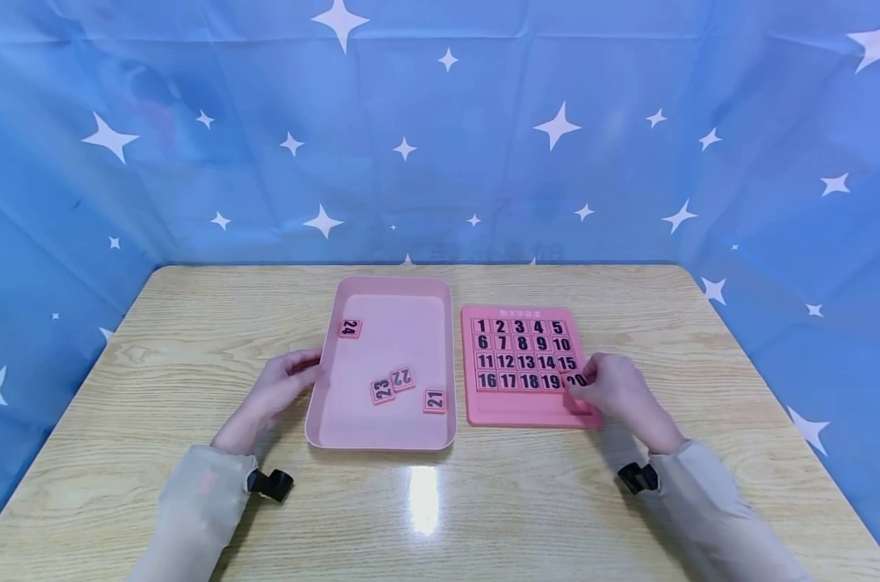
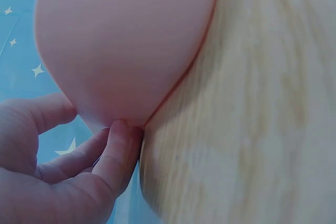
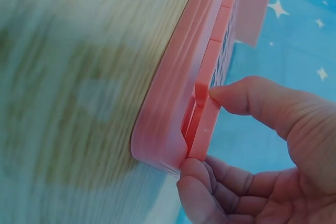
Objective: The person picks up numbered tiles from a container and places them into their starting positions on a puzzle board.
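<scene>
My right hand (image 1: 616, 392) pinches a pink number tile (image 1: 574, 380) marked 20 between thumb and fingers. The tile sits tilted at the right end of the fourth row on the pink number puzzle board (image 1: 515, 411), beside tile 19 (image 1: 551, 381). In the right wrist view the pinched tile (image 3: 203, 132) stands partly above the board's frame (image 3: 165, 98). Tiles 1 to 19 lie in ordered rows. My left hand (image 1: 280, 392) holds the left side of a pink tray (image 1: 381, 428), thumb near the rim and fingers on its outer wall (image 2: 126, 51).
Inside the tray lie loose tiles: 24 (image 1: 349, 328) at the upper left, 23 (image 1: 382, 391) and 22 (image 1: 402, 378) near the middle, 21 (image 1: 434, 401) at the lower right. Tray and board stand side by side on a wooden table (image 1: 214, 323). A blue starred cloth (image 1: 440, 178) hangs behind.
</scene>
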Demonstrator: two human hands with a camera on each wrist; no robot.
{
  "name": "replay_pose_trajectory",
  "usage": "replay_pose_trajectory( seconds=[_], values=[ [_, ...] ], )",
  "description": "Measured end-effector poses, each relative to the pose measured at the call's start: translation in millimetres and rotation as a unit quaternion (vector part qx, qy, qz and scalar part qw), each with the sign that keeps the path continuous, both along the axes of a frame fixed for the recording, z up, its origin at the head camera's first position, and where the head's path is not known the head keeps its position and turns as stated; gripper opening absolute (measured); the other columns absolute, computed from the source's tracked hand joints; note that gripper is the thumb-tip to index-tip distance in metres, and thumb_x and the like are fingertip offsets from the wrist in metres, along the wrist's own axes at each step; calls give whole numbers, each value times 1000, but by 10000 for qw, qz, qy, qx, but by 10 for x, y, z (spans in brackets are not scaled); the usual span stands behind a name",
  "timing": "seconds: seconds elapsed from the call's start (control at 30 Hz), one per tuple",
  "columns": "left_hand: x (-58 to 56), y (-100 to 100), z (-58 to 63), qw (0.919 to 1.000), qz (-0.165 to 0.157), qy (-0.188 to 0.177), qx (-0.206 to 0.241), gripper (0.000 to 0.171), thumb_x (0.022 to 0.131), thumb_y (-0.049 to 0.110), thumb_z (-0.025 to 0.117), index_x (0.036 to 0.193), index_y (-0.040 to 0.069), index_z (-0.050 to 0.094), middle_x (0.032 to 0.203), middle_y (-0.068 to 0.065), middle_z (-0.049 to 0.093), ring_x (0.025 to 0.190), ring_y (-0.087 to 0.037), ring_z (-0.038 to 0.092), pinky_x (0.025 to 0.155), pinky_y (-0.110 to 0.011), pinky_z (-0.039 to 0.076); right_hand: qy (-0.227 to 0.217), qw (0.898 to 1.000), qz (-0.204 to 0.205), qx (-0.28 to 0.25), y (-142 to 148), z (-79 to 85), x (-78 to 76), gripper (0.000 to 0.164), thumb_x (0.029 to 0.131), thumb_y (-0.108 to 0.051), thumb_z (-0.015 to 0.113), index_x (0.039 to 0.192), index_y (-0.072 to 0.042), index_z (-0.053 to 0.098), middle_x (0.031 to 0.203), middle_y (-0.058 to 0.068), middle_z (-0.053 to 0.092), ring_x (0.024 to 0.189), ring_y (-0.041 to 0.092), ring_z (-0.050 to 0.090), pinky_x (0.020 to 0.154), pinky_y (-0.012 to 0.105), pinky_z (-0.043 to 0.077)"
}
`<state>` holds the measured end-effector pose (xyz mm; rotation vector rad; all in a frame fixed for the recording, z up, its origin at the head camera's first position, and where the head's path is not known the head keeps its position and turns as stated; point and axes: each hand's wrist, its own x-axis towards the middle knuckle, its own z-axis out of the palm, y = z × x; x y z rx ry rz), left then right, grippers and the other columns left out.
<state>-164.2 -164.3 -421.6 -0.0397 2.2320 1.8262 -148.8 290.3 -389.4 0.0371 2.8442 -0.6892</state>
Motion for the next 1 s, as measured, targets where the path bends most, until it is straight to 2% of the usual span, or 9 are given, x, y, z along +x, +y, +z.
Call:
replay_pose_trajectory(
  seconds=[0.2, 0.37, 0.5, 0.7, 1.0],
  values=[
    [-2, 1, -1, 10000, 5, -48, -36, 44, 92, 4, 53, 130, -16, 42, 129, -32, 48, 91, 0, 53, 79, -14, 47, 90, 9998, -41, 180, -44, 9, 9, 25, 75, -19, 71, 66, -4, 54, 57, 3, 52, 49, 14, 43, 43, 26, 35],
    [-3, 4, 0, 10000, 8, -78, -10, 45, 92, 5, 53, 131, -15, 42, 129, -31, 48, 92, -1, 53, 79, -14, 47, 153, 9996, 70, 242, -40, 6, 7, 29, 77, -22, 71, 63, -5, 52, 55, 2, 51, 48, 13, 42, 43, 25, 34],
    [-8, 1, -4, 10000, -22, -63, 1, 45, 93, 5, 53, 131, -15, 42, 130, -32, 47, 92, -1, 54, 79, -14, 47, 125, 9993, 265, 239, 2, 15, 2, 28, 78, -22, 74, 68, -2, 57, 61, 4, 55, 53, 14, 45, 46, 26, 37],
    [-11, -5, -6, 10000, -39, 29, -71, 45, 92, 4, 53, 131, -16, 42, 129, -32, 47, 92, 0, 53, 80, -13, 46, 55, 9983, 481, 339, 42, 38, -20, 19, 76, -11, 75, 79, 3, 63, 75, 11, 63, 66, 19, 54, 56, 29, 47],
    [-1, 4, 4, 10000, -11, 31, -89, 43, 92, 3, 52, 130, -16, 42, 128, -33, 48, 93, -2, 53, 79, -13, 46, 193, 9980, 561, 204, 78, 25, -64, 17, 73, -9, 77, 72, 1, 64, 69, 7, 64, 62, 17, 54, 54, 29, 45]
  ],
)
